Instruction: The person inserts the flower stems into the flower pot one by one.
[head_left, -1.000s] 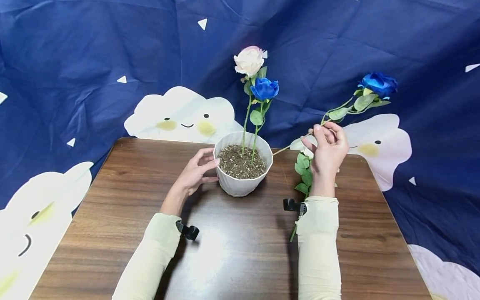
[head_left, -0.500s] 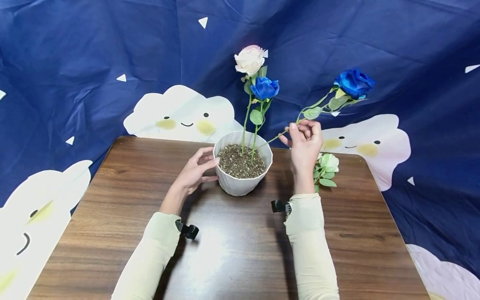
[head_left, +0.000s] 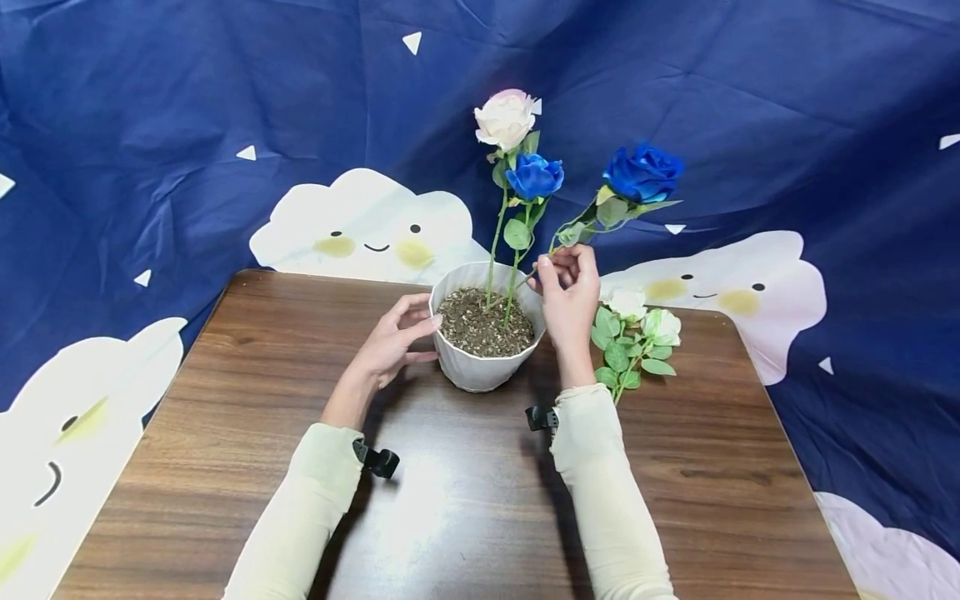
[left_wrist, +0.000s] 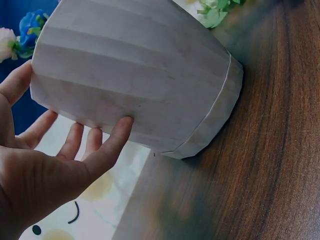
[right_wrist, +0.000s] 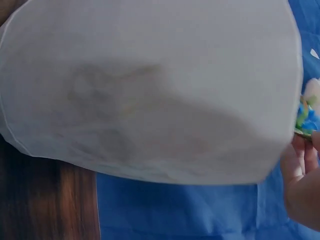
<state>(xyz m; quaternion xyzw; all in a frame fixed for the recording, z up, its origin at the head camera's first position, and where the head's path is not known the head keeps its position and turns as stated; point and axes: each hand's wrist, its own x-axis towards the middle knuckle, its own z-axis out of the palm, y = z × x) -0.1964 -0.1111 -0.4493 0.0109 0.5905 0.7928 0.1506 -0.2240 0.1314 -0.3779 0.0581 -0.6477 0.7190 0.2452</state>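
In the head view a white faceted pot [head_left: 480, 372] filled with soil [head_left: 483, 327] stands on the table. A pale pink rose [head_left: 506, 119] and a small blue rose [head_left: 535, 176] rise upright from the soil. My left hand [head_left: 386, 346] rests on the pot's left side, thumb at the rim and fingers spread, as the left wrist view also shows with the hand [left_wrist: 60, 165] against the pot wall [left_wrist: 135, 65]. My right hand [head_left: 572, 304] pinches the stem of a larger blue rose [head_left: 643, 173], tilted right, over the pot's right rim. Its stem's lower end is hard to see.
White roses [head_left: 662, 327] with green leaves lie on the wooden table [head_left: 705, 450], right of my right hand. Behind the table's back edge hangs a blue cloth [head_left: 300, 92] printed with white clouds [head_left: 375, 217].
My right hand has moved left with the large blue rose, bringing its stem over the pot's right rim. The white roses have come into view beside that arm. My left hand stays put.
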